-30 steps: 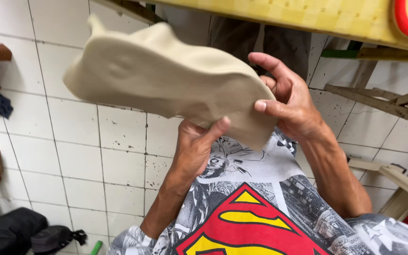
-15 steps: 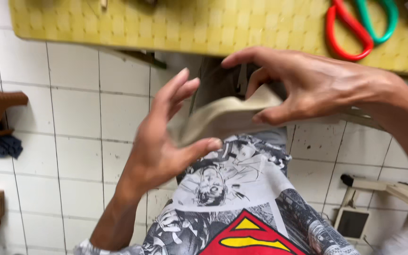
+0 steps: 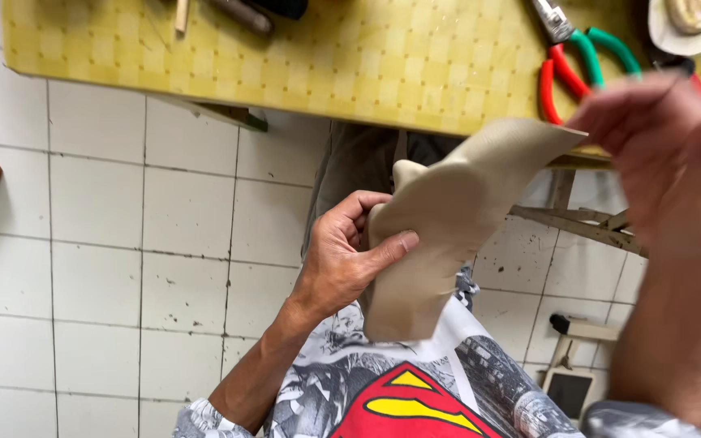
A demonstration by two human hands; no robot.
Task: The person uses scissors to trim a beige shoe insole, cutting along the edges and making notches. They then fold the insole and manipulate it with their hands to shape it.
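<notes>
**A:** What sits at the far left?

**B:** White floor tiles (image 3: 99, 243), and at twelve o'clock above them a yellow checked worktable (image 3: 326, 57) running across the top of the view.

**A:** And the hands?

**B:** The left hand (image 3: 342, 259) is near the centre, its thumb and fingers clamped on a beige, leather-like sheet (image 3: 440, 235). Half a second ago this hand was spread open with the sheet barely touched; now it grips the sheet's lower part firmly.

**A:** Where does the sheet go?

**B:** It hangs below the table's front edge, over the person's printed shirt (image 3: 415, 397), and rises toward two o'clock, where its top corner reaches the table edge.

**A:** The right hand?

**B:** The right hand (image 3: 675, 162) is at three o'clock, blurred and close to the camera. Its fingers meet the sheet's top corner, but I cannot tell whether they pinch it or only touch it. Earlier it cupped the sheet from above; now it has shifted right, so the two hands are well apart and the sheet is drawn out flatter between them. I judge the piece is being stretched or turned for inspection.

**A:** Anything beyond?

**B:** Red-and-green handled scissors (image 3: 578, 65) lie on the table at one o'clock, untouched.
</notes>
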